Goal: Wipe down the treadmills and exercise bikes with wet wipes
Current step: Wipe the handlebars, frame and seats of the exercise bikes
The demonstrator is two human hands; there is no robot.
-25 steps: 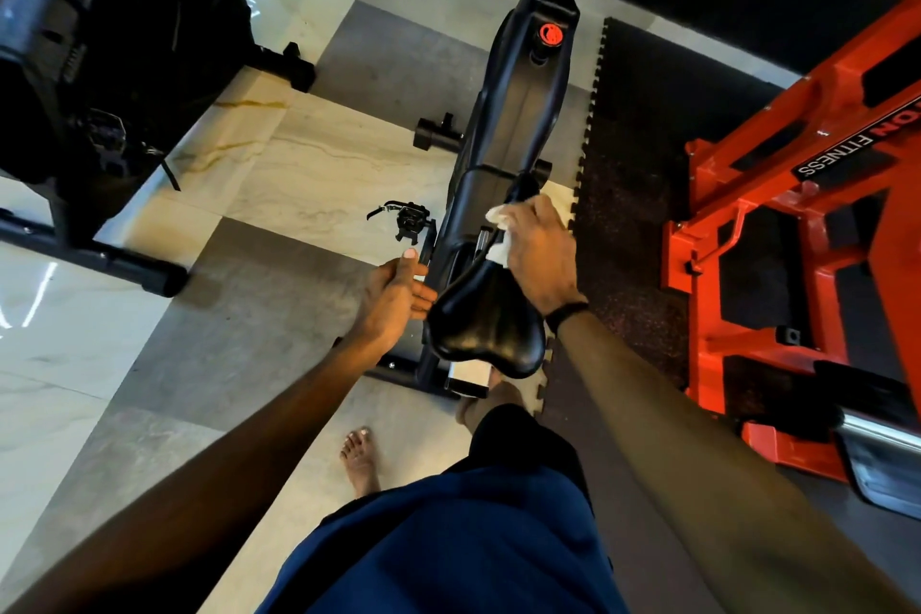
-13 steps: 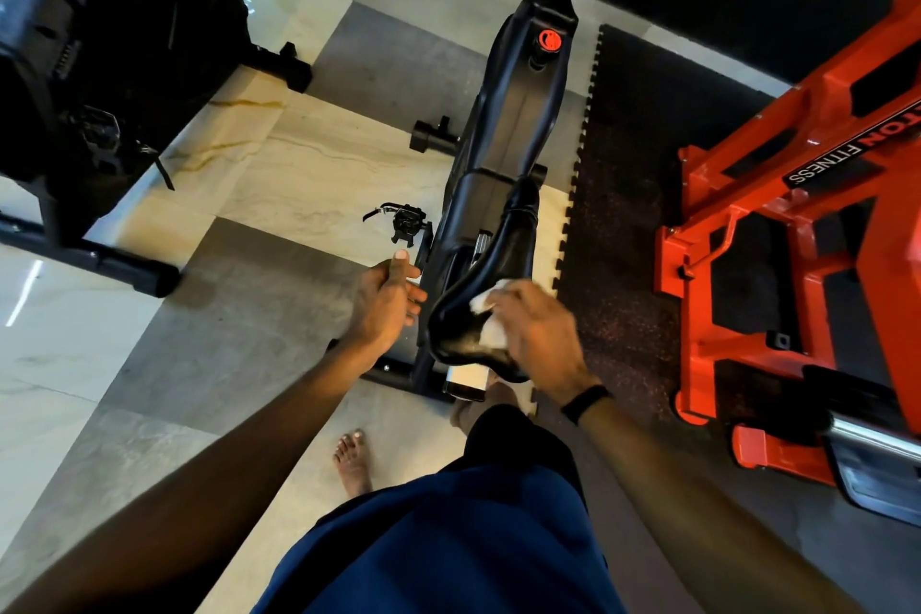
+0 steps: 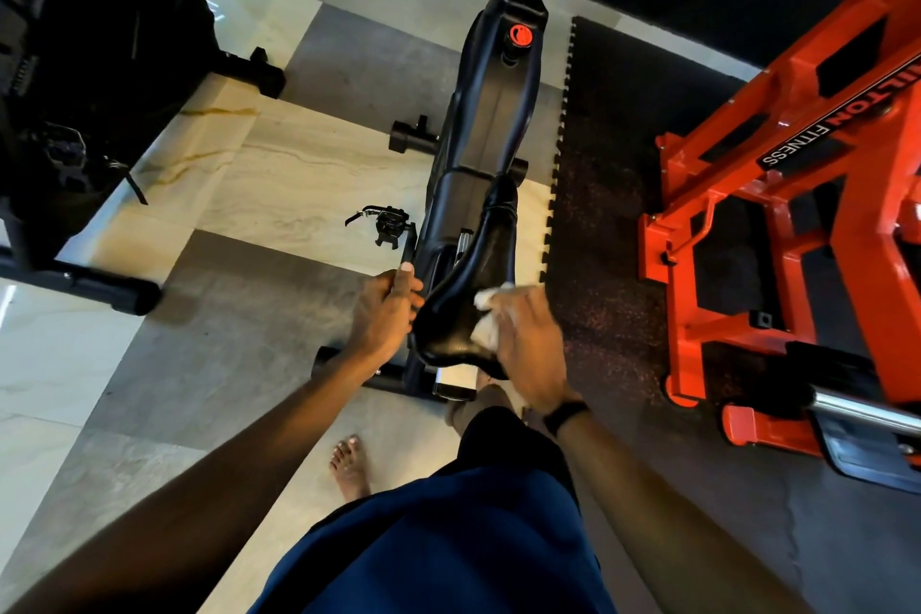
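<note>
Bike (image 3: 491, 125), centre floor: right hand (image 3: 529, 348) pressed a wipe (image 3: 487, 320) onto the near saddle (image 3: 466, 304), left hand (image 3: 381, 314) gripped its left edge; frame, pedal (image 3: 386, 222) and the far-left machine (image 3: 75, 65) judged not yet wiped.

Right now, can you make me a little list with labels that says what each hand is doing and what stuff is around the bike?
Place: gym floor of pale tiles
Being cleaned: black saddle of exercise bike
Right hand: presses white wet wipe on the saddle
Left hand: grips the bike beside the saddle
Pedal: sticks out on the bike's left
Right of bike: orange machine on dark mat
Far left: another black machine
</note>
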